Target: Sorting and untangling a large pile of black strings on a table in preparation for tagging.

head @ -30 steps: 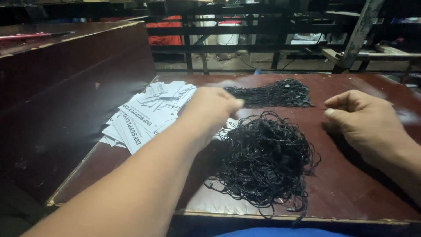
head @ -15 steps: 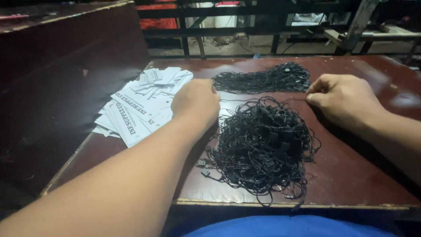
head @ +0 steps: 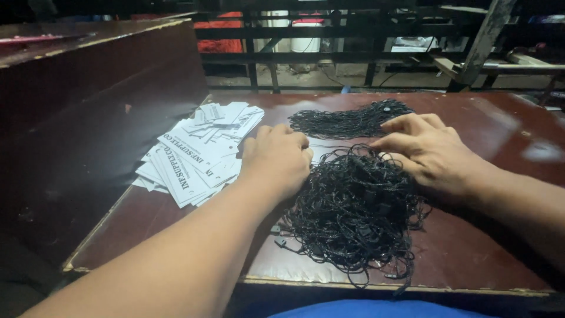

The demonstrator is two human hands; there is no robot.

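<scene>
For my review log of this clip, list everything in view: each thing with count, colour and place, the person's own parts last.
Tangled string pile: one, black, near edge of the table, between the hands.
Neat string bundle: one, black, farther back on the table, beyond the hands.
Paper tags: one loose heap, too many to count, white with dark print, left part of the table.
Table: one, dark reddish brown, glossy, fills the middle of the view.
Slanted board: one, dark brown, left of the table.
Railing: one, black metal bars, behind the table.
Left hand: one, curled, resting between the tags and the tangled pile.
Right hand: one, fingertips on the top edge of the tangled pile.
</scene>
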